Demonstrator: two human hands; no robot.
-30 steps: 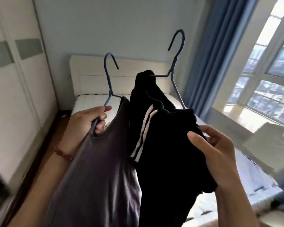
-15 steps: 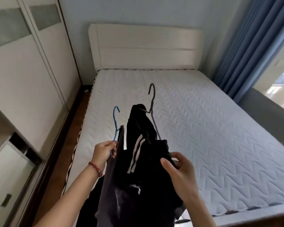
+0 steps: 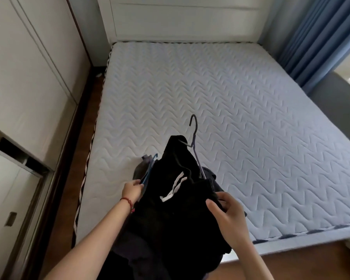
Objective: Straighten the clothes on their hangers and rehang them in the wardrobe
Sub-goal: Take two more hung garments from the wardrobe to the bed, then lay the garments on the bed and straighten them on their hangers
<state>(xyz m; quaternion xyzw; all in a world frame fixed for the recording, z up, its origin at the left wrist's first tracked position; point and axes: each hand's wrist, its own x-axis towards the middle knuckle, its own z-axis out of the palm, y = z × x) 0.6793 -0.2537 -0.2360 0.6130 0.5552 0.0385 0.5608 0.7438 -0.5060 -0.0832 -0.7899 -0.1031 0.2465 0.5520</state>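
Observation:
A black garment with white stripes (image 3: 176,209) hangs bunched on a grey wire hanger (image 3: 194,142), whose hook sticks up over the near part of the mattress (image 3: 240,118). My right hand (image 3: 225,214) grips the black cloth at its right side. My left hand (image 3: 131,191) pinches a blue hanger (image 3: 149,169) that carries a dark grey garment (image 3: 142,165), mostly hidden behind the black one. Both bundles are low over the bed's near left corner.
White wardrobe doors (image 3: 28,81) line the left wall, with an open section (image 3: 18,156) near me. A strip of wooden floor (image 3: 79,138) runs between wardrobe and bed. A white headboard (image 3: 180,19) is at the far end and blue curtains (image 3: 315,37) on the right.
The view has tipped down from the wall and window to the bed. Both hands have lowered the hangers and clothes toward the mattress, still gripping them.

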